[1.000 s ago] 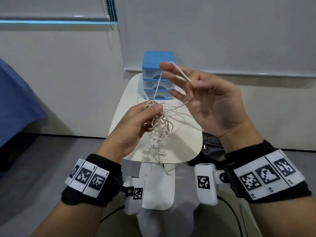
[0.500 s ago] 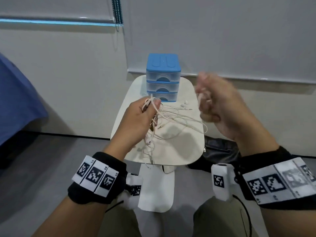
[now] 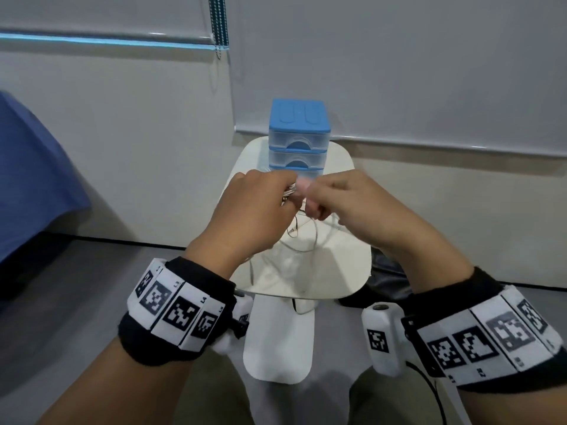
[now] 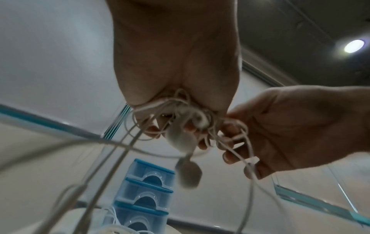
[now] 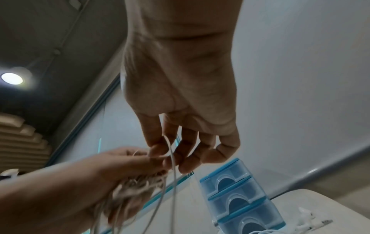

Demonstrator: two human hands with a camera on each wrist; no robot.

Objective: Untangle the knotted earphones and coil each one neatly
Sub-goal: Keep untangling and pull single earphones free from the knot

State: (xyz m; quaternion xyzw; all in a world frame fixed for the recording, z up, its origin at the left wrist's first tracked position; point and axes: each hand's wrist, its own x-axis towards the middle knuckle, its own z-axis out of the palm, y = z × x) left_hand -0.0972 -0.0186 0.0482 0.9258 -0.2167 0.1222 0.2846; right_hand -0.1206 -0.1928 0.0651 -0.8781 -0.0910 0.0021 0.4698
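A tangle of white earphone cords (image 4: pixel 180 114) hangs from my left hand (image 3: pixel 260 210), which grips the bundle above the small white table (image 3: pixel 346 271). Loose loops and earbuds (image 4: pixel 188 174) dangle below it, and cord loops (image 3: pixel 306 240) trail down onto the table. My right hand (image 3: pixel 343 207) meets the left one and pinches a single strand (image 5: pixel 172 152) between thumb and forefinger, right beside the bundle (image 5: pixel 136 185). Another white earphone (image 5: pixel 306 220) lies on the table by the drawers.
A blue-topped stack of three clear drawers (image 3: pixel 297 139) stands at the table's far edge, close behind my hands. A grey wall with a lowered blind (image 3: pixel 399 72) is behind it. A blue cloth (image 3: pixel 30 179) is at the left, a dark bag (image 3: pixel 386 277) on the floor to the right.
My right hand has come down and left from a raised, spread pose to meet the left hand at the bundle. The left hand has kept its grip on the cords.
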